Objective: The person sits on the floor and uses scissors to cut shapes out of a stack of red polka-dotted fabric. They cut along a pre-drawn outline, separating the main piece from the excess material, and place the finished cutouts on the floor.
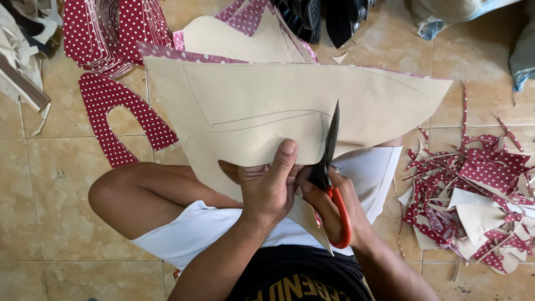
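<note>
**Scissors cutting into a beige sheet held over the lap**

At the far left, pale offcuts (22, 50) lie on the tiled floor (50, 212). Next to them sits a stack of red polka-dot cut pieces (111, 33), and just below it a single horseshoe-shaped red dotted piece (111, 120) lies flat on the tiles, near the person's bent knee (120, 192).

In the middle, a large beige sheet (267, 106) with pencilled outlines is held up over the lap, its red dotted face showing only along the top edge. Behind it lie more beige-backed sheets (239, 36). The left hand (270, 187) grips the sheet's lower edge, thumb pressed flat on the near side and fingers curled behind, pinching the material. Just beside it, touching, the right hand (334, 206) is closed through the red handles of the scissors (329, 161); the dark blades point upward and away, with the sheet between them close to a drawn curve. The person wears white shorts (195, 228) and a black shirt (295, 276).

To the right, well apart from the hands, a heap of red dotted and beige scraps (479, 195) covers the floor, thin strips scattered around it. Dark objects (317, 17) lie at the top of the view, too cropped to identify.
</note>
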